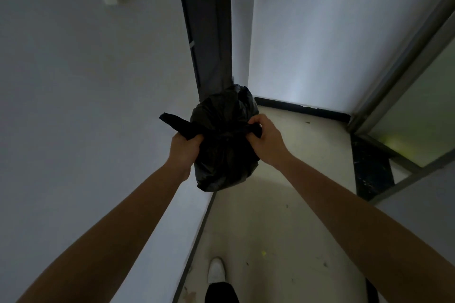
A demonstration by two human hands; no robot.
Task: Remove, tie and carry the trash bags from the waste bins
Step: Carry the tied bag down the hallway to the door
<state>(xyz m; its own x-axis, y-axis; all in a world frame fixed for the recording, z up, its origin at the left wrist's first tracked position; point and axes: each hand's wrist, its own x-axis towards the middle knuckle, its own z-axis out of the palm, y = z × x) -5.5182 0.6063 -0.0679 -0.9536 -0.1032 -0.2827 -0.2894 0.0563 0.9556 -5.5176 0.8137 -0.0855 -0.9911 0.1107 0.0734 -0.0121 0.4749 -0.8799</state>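
Observation:
A full black trash bag point(225, 155) hangs in the air in front of me at the middle of the view. My left hand point(184, 149) is closed around one twisted flap of the bag's mouth, whose end sticks out to the upper left. My right hand point(264, 140) grips the opposite flap on the bag's right side. Both flaps are pulled apart sideways over the gathered top. No waste bin is in sight.
I stand in a dim narrow corridor. A white wall point(86, 106) runs close on my left, a dark door frame point(209, 32) stands ahead, and a glass-panelled door point(406, 118) is on the right. My white shoe point(216, 270) rests on the pale floor point(283, 229).

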